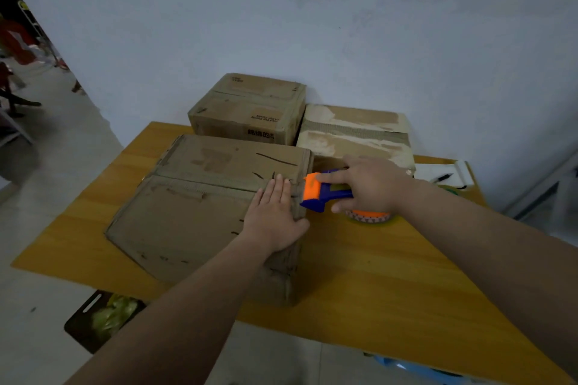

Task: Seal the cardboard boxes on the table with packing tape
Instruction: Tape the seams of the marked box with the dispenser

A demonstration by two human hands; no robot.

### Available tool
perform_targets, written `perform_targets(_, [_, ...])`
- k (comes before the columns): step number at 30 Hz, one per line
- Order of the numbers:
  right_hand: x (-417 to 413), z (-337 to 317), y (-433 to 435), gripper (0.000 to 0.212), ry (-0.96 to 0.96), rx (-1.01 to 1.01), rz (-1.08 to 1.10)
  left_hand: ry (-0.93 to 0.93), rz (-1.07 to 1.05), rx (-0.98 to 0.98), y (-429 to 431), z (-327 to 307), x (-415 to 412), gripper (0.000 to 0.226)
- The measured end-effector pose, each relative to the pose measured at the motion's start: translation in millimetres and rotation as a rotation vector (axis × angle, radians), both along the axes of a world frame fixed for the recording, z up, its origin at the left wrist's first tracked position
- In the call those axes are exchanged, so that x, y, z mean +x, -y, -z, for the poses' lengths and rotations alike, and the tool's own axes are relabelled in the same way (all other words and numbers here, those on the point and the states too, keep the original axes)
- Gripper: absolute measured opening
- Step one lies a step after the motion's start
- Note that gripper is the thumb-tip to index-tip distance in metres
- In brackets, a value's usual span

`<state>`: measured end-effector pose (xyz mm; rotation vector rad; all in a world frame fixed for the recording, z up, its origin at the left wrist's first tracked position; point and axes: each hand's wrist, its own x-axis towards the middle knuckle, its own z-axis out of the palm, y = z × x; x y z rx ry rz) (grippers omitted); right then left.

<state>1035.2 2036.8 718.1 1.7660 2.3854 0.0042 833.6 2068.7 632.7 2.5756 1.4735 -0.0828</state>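
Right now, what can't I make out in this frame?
Head view, tape roll: mostly covered by the right hand gripping the dispenser.
Head view, seam end of the near box: under the flat left hand.
Head view, print on the rear left box: too small and blurred.

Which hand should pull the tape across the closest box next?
Probably the right hand: it grips the tape dispenser at the right edge of the closest box, beside its seam. The left hand lies flat on the flaps, holding them down.
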Motion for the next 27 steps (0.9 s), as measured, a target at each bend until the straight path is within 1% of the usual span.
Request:
perform_targets(2, [23, -4, 15, 0.073, -0.003, -0.002, 0.021, 0.007, 0.006, 0.013, -1, 1, -2, 0.083])
perform_targets(5, [66, -7, 43, 0.072, 0.09, 0.014, 0.085, -0.032, -0.009, -0.011, -1, -1, 3, 0.078])
perform_targets(7, [73, -5, 51, 0.069, 0.13, 0.031, 0.086, -0.077, -0.064, -0.008, -1, -5, 13, 0.073])
perform_targets(11, [60, 7, 43, 0.063, 0.172, 0.036, 0.05, -0.092, -0.15, 0.05, 0, -11, 29, 0.067])
perform_targets(14, [54, 10, 36, 0.061, 0.179, -0.028, 0.064, -0.026, -0.164, 0.017, 1, -5, 24, 0.067])
perform_targets(17, [36, 14, 24, 0.056, 0.221, -0.128, 0.05, 0.016, -0.149, 0.041, 1, 1, 21, 0.068])
perform_targets(21, [3, 17, 3, 0.041, 0.236, -0.264, 0.114, 0.018, -0.156, 0.055, -2, 3, 21, 0.069])
perform_targets(24, [-21, 28, -2, 0.028, 0.261, -0.31, 0.124, -0.002, -0.151, 0.061, 1, 4, 21, 0.069])
perform_targets(27, [-28, 36, -6, 0.026, 0.22, -0.331, 0.16, -0.012, -0.138, 0.076, 0, 2, 22, 0.069])
